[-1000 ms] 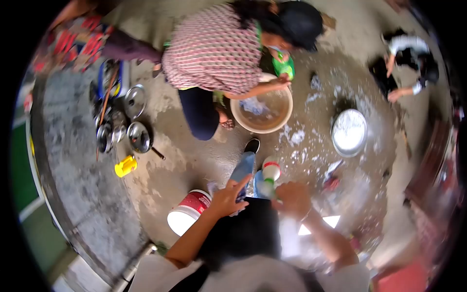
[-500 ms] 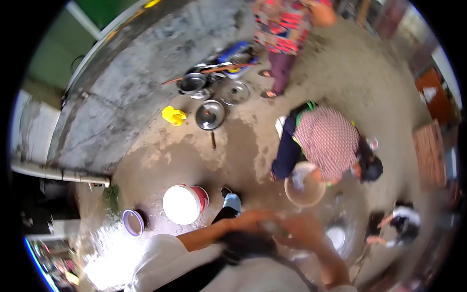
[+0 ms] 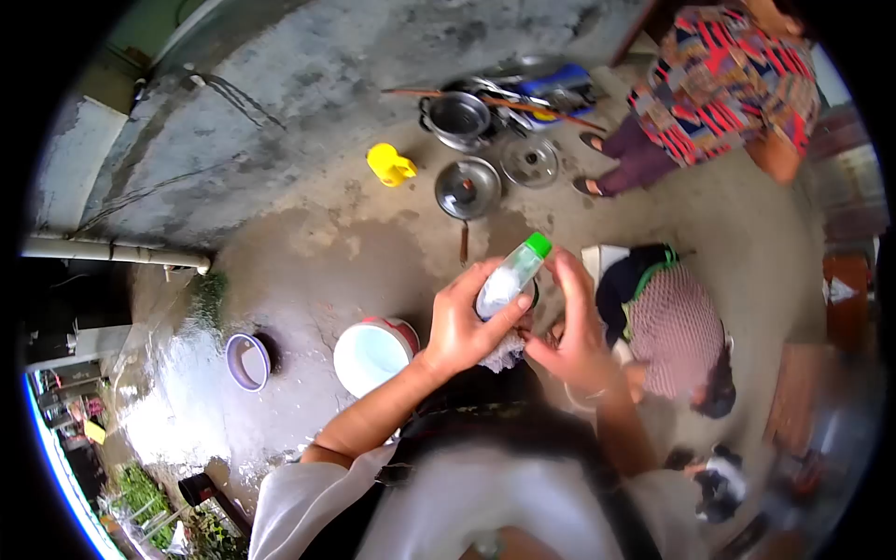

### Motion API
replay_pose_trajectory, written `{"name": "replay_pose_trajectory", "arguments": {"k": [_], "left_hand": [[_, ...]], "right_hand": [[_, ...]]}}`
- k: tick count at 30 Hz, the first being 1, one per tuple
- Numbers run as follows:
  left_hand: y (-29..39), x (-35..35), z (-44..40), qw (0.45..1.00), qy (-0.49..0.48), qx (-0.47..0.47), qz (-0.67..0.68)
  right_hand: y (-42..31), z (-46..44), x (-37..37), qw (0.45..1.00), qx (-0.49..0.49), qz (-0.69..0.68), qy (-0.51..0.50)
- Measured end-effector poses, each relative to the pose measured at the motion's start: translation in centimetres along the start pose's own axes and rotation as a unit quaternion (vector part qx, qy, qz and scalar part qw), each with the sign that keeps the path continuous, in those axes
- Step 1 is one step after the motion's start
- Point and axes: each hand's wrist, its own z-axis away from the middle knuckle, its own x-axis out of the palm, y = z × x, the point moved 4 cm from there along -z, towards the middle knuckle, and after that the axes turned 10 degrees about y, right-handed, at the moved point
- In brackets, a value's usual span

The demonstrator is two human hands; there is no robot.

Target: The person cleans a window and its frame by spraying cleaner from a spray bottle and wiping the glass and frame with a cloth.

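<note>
In the head view, my left hand [image 3: 467, 322] is wrapped around a small clear bottle [image 3: 504, 286] with a green cap, tilted up to the right. White stuff shows inside it. My right hand [image 3: 581, 336] is beside the bottle, its fingers curved and apart, the forefinger near the cap. I cannot tell whether it touches the bottle. Below both hands shows a greyish, rough-textured bundle [image 3: 506, 355], partly hidden; what supports it is unclear. Left of my hands stands a white and red bucket [image 3: 373, 357].
A purple-rimmed basin [image 3: 230, 360] sits on the wet floor. Ahead are a yellow jug [image 3: 390, 164], a lidded pan [image 3: 467, 189], a pot [image 3: 457, 117] and a loose lid [image 3: 529, 162]. One person [image 3: 677, 327] bends over at right; another [image 3: 723, 84] stands beyond.
My hands have risen and come into clearer view, showing the green-capped bottle in the left hand. The view has shifted, so the pans and people appear further right.
</note>
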Motion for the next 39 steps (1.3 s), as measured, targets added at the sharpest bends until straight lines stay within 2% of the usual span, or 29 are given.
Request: {"name": "replay_pose_trajectory", "arguments": {"k": [1,2,4,5,6,9,11,13,14,15,17,18,20,21,22,24,25,27,29,30,33,36,39], "left_hand": [[0.7,-1.2,-1.9,0.998,0.024,0.042,-0.050],[0.3,-0.9,-1.7,0.998,0.022,0.039,-0.050],[1.6,-5.3,-8.4,0.990,0.074,0.057,-0.105],[1.4,-5.2,-7.9,0.990,0.043,0.033,-0.133],[1.7,-6.3,-8.9,0.984,0.060,0.047,-0.159],[2.1,-9.4,-10.8,0.978,0.096,0.009,-0.186],[2.0,-11.3,-11.6,0.974,0.127,-0.002,-0.190],[2.1,-13.8,-12.9,0.977,0.172,-0.022,-0.121],[1.4,-15.1,-13.7,0.972,0.198,0.003,-0.130],[0.7,-16.4,-14.6,0.970,0.207,0.005,-0.131],[-0.3,-19.4,-16.7,0.961,0.216,0.002,-0.173],[-0.6,-20.9,-17.8,0.954,0.191,0.003,-0.233],[-1.4,-27.2,-21.9,0.950,0.166,-0.019,-0.264],[-1.5,-27.3,-21.9,0.940,0.139,-0.050,-0.308],[-2.3,-28.9,-23.3,0.938,0.133,-0.036,-0.318],[-2.0,-33.9,-26.2,0.946,0.137,-0.016,-0.292],[-2.0,-36.2,-27.3,0.955,0.134,-0.007,-0.265],[-2.6,-40.8,-29.8,0.959,0.116,-0.014,-0.259],[-3.7,-45.1,-32.3,0.957,0.140,-0.008,-0.252],[-4.1,-46.6,-33.4,0.960,0.128,-0.009,-0.247],[-4.9,-50.7,-36.9,0.959,0.150,0.001,-0.241],[-5.6,-54.2,-40.8,0.952,0.200,0.005,-0.230],[-6.0,-57.5,-45.1,0.948,0.246,-0.008,-0.201]], "right_hand": [[0.2,-2.3,1.4,1.000,-0.029,0.005,0.002],[0.6,-1.9,1.5,1.000,-0.016,-0.012,-0.010],[3.0,-9.4,5.8,0.993,-0.048,-0.072,-0.080],[2.5,-9.7,5.6,0.994,-0.045,-0.058,-0.078],[3.0,-11.4,6.6,0.987,-0.034,-0.114,-0.110],[3.3,-15.0,9.8,0.950,0.033,-0.235,-0.203],[5.2,-16.2,13.0,0.863,0.149,-0.396,-0.276],[4.5,-18.8,15.8,0.872,0.114,-0.361,-0.310],[4.0,-20.0,17.5,0.884,0.082,-0.326,-0.324],[2.9,-21.8,18.9,0.903,-0.003,-0.286,-0.319],[3.1,-23.8,23.2,0.919,-0.018,-0.250,-0.304],[3.0,-24.9,25.3,0.920,-0.022,-0.248,-0.303],[2.6,-29.0,31.7,0.956,-0.043,-0.129,-0.259],[2.9,-28.7,31.9,0.957,-0.043,-0.130,-0.257],[3.0,-30.1,33.3,0.967,-0.042,-0.103,-0.230],[2.2,-34.3,36.8,0.987,-0.043,-0.048,-0.145],[2.3,-36.3,38.1,0.991,0.022,-0.041,-0.128],[2.1,-40.7,38.9,0.991,0.046,-0.072,-0.098],[2.4,-45.0,39.6,0.998,-0.059,0.011,-0.032],[2.5,-46.9,40.2,0.998,-0.040,0.000,-0.042],[4.0,-52.2,41.7,0.982,0.073,-0.155,-0.085],[2.1,-58.3,43.0,0.967,0.146,-0.199,-0.056],[1.7,-65.0,43.9,0.965,0.130,-0.223,-0.043]]}}
